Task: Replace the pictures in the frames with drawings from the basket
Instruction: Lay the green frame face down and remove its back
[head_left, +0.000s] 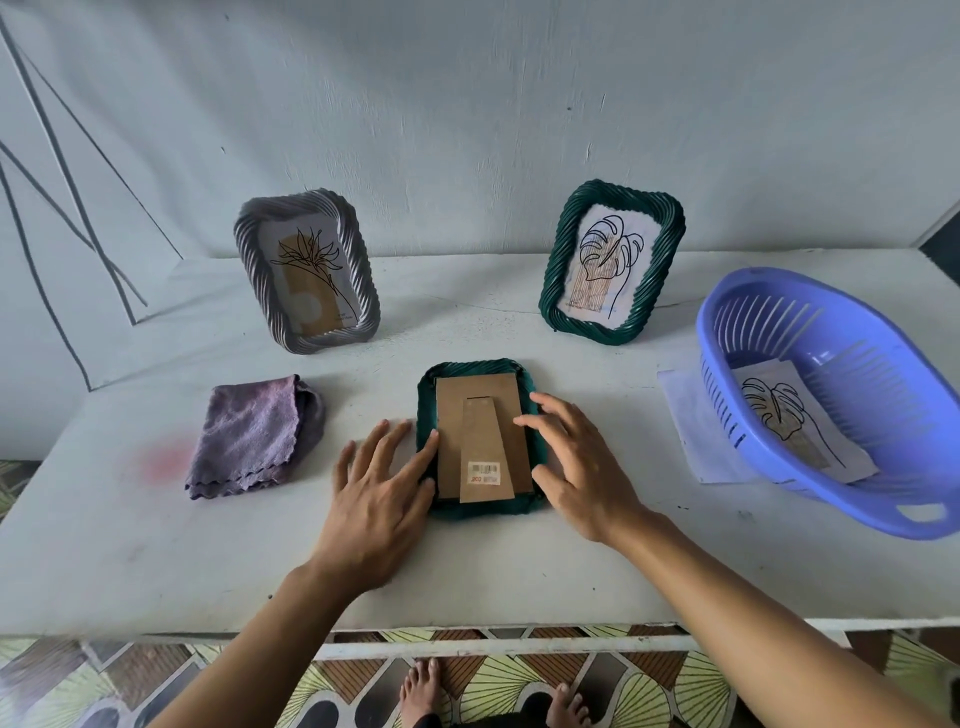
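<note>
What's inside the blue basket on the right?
One sheet with a leaf line drawing lies inside the blue basket. Whether more sheets lie beneath it is hidden. A white paper pokes out from under the basket.

Face-down green frame (485, 447) on the white surface (156, 545), cardboard back up. Your left hand (374, 499) lies flat at its left edge, and your right hand (582, 467) spreads over its right edge. Left of it is a purple cloth (249, 436); behind it stand a grey frame (306, 270) and an upright green frame (613, 262); right of it, a blue basket (758, 278) holds a leaf drawing (795, 426).
</note>
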